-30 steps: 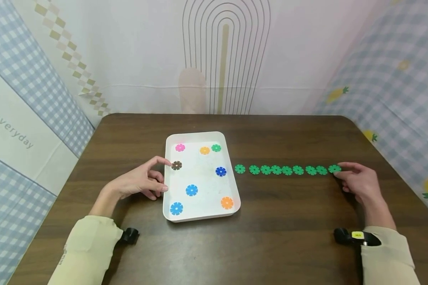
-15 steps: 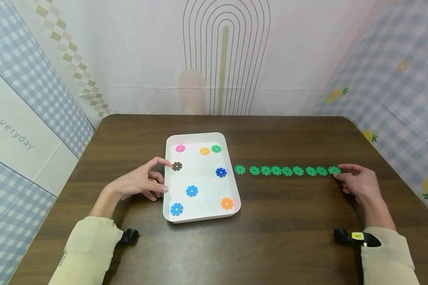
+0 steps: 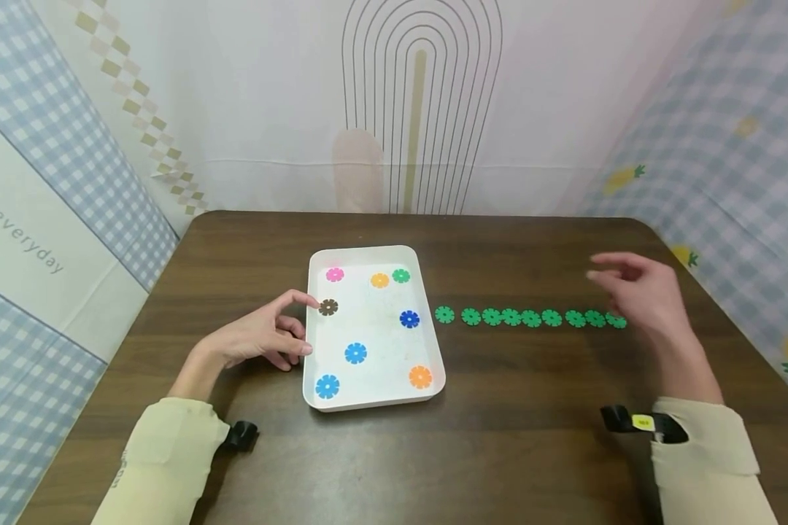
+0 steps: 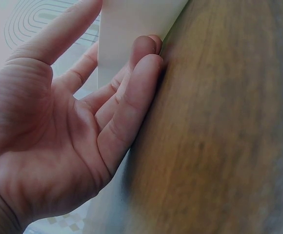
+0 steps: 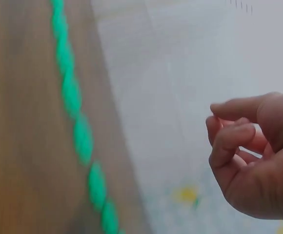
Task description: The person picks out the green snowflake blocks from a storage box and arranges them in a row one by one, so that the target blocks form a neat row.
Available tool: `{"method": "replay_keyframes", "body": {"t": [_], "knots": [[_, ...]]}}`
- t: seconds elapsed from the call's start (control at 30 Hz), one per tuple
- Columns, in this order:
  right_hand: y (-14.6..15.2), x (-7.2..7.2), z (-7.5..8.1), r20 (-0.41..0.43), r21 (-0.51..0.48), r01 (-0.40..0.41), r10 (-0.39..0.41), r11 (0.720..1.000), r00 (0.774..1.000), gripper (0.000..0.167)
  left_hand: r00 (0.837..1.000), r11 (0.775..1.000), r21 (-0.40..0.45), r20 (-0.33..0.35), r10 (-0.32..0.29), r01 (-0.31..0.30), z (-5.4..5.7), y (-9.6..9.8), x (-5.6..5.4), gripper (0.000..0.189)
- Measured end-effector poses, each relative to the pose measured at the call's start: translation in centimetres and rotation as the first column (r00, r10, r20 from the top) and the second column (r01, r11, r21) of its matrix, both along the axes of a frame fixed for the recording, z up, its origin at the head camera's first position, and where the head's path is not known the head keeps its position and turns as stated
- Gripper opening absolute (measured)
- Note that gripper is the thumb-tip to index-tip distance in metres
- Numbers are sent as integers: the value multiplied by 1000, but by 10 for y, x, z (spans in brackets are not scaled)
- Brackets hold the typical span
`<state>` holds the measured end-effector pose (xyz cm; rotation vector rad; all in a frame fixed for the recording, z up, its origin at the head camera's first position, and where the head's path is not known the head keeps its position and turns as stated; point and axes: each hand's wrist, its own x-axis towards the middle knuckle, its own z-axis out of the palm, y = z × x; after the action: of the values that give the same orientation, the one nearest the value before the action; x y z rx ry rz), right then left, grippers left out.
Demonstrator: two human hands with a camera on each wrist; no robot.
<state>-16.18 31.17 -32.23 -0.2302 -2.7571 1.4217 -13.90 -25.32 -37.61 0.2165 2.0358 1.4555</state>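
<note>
On the left, my left hand [image 3: 256,337] holds the left rim of a white tray [image 3: 379,321], its index finger reaching over the edge beside a brown snowflake disc [image 3: 328,307]. In the left wrist view several curled fingers [image 4: 131,102] lie against the tray's outer wall [image 4: 127,29]. My right hand [image 3: 650,299] is raised off the table with loosely curled fingers and nothing visible between them. Below it runs a row of green notched snowflake discs [image 3: 531,318], whose rightmost disc [image 3: 616,321] is partly hidden by the hand. The row appears blurred in the right wrist view.
Inside the tray lie pink [image 3: 335,275], yellow [image 3: 379,280], green [image 3: 401,275], dark blue [image 3: 409,319], light blue [image 3: 355,353] and orange [image 3: 420,377] discs, spread apart. The brown wooden table [image 3: 512,437] ends at a white patterned cloth [image 3: 269,109].
My right hand has let go of the rightmost green disc and lifted up and slightly left. The disc stays at the row's end. My left hand keeps its place on the tray.
</note>
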Motion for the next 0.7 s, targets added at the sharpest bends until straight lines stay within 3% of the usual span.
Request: {"method": "replay_keyframes", "body": {"t": [0.13,0.27,0.47,0.7], "knots": [[-59,-19,22,-33,0,-151,151,989,988,34,1000,1000,9,-2,9,-9,0,-3,2,79],[-114,-37,27,-6,-93,-252,253,963,967,35,1000,1000,12,-2,14,-14,-3,-4,2,79],[-169,-56,11,58,-167,-335,348,927,936,32,1000,1000,9,-7,9,-9,-4,0,2,78],[-203,-79,-16,116,-199,-362,389,910,914,32,1000,1000,6,-10,13,-13,-3,1,2,78]]}}
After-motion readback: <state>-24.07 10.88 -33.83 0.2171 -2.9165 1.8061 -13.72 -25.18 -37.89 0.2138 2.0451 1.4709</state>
